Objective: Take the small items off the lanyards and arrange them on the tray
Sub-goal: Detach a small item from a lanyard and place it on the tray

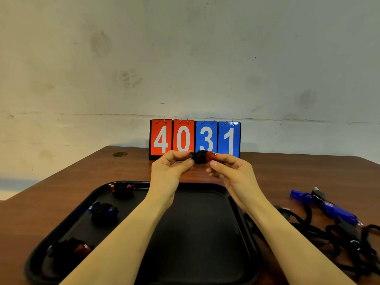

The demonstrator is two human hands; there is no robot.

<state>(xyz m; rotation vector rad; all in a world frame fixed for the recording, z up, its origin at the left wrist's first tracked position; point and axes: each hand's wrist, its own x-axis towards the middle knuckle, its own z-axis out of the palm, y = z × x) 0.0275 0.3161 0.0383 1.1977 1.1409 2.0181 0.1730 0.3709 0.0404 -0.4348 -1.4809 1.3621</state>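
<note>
Black tray (67,223) nearest; at twelve o'clock, left hand (170,167) and right hand (230,169) pinch a red item (209,156), apparently cord-wrapped; next, freeing then placing it.

A small red plastic item wound in black lanyard cord (202,157) was held above the table. Three similar wrapped bundles (103,210) lay along the left side of the black rectangular plastic tray (197,233).

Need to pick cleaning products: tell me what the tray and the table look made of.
Tray: probably moulded plastic, black, matte with a faint sheen on its rounded raised rim. Table: wood or wood-look laminate, reddish brown with streaky grain and a smooth, low-gloss surface; which one cannot be told.
</note>
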